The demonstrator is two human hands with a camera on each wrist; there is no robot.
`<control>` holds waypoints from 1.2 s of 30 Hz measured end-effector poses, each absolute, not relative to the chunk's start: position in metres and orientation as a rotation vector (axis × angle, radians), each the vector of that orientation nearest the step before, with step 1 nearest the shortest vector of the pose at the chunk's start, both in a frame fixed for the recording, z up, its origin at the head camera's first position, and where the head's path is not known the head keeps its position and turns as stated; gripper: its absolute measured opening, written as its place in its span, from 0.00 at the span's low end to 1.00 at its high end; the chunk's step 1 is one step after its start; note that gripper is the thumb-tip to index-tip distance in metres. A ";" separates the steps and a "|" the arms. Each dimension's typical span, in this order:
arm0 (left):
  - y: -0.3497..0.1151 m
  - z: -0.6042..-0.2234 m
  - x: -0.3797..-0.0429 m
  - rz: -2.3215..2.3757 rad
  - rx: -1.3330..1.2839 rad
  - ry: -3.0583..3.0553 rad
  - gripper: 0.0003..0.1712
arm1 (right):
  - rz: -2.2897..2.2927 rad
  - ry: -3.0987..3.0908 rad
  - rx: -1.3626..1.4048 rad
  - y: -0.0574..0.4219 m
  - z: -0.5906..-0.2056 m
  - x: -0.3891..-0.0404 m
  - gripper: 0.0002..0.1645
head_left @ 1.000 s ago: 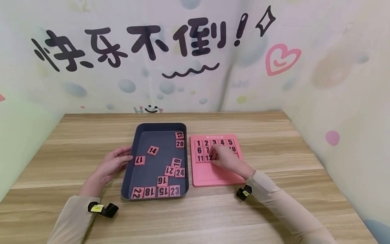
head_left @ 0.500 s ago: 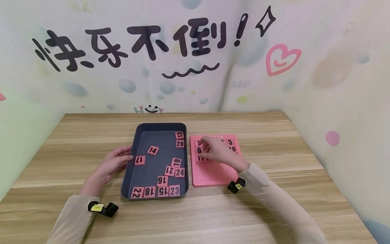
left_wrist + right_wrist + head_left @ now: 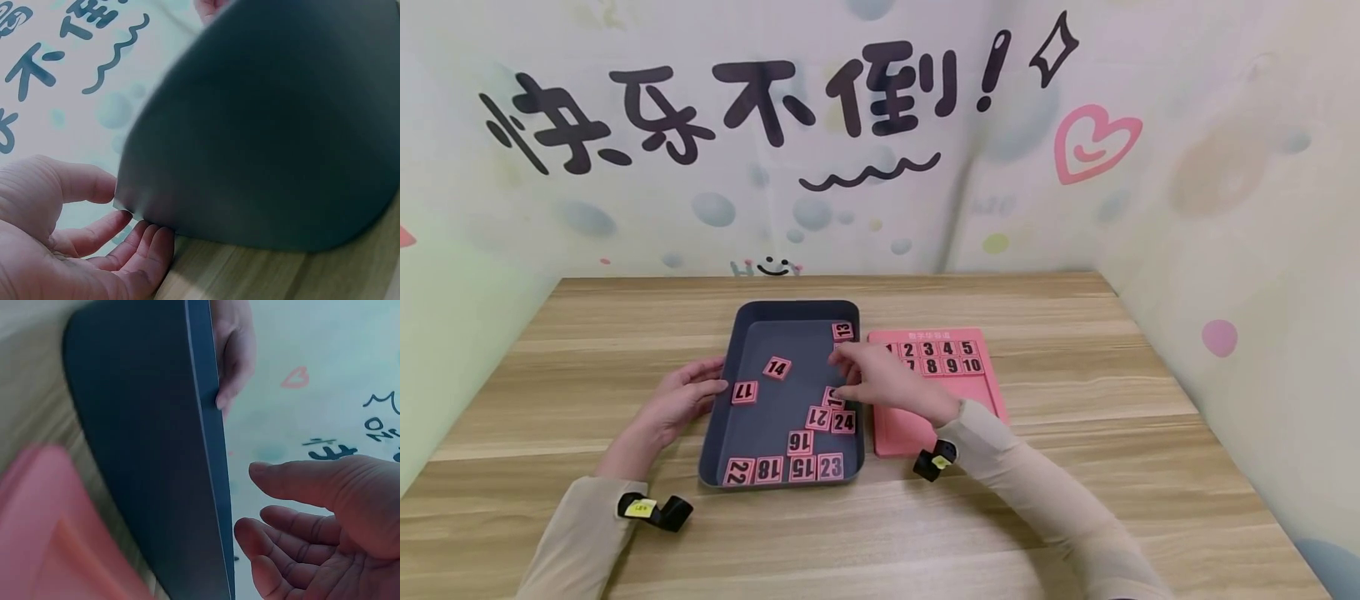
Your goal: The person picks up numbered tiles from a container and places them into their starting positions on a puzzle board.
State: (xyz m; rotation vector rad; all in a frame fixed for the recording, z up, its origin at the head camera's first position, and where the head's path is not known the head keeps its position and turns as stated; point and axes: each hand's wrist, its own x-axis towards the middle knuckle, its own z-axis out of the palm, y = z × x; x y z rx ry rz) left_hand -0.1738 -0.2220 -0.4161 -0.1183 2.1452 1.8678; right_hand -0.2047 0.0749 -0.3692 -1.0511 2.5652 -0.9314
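Note:
My left hand holds the left wall of a dark tray, its thumb over the rim and its fingers outside, as the left wrist view also shows. Over the tray's right wall hangs my right hand, thumb and fingers apart with nothing between them. Below those fingers lie the 19 tile and the 20 tile, both partly covered. The 13 tile sits in the far right corner, the 14 tile nearer the middle. A pink number puzzle board is under my right wrist, its lower left hidden.
On the board, two rows of number tiles show, partly covered at the left. Several more tiles, such as 16 and 22, lie in the tray's near half. A printed cloth wall rises behind the wooden table.
My right hand has moved left from the board to over the tray's right side, its fingers spreading. My left hand and the tray have stayed put.

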 end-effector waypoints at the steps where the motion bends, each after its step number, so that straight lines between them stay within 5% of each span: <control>1: -0.222 -0.416 -0.174 1.868 -0.119 2.146 0.34 | -0.929 2.561 -1.050 0.072 -0.369 -0.203 0.21; 36: -0.220 -0.412 -0.173 1.899 -0.112 2.122 0.34 | -0.904 2.437 -1.157 0.030 -0.389 -0.187 0.22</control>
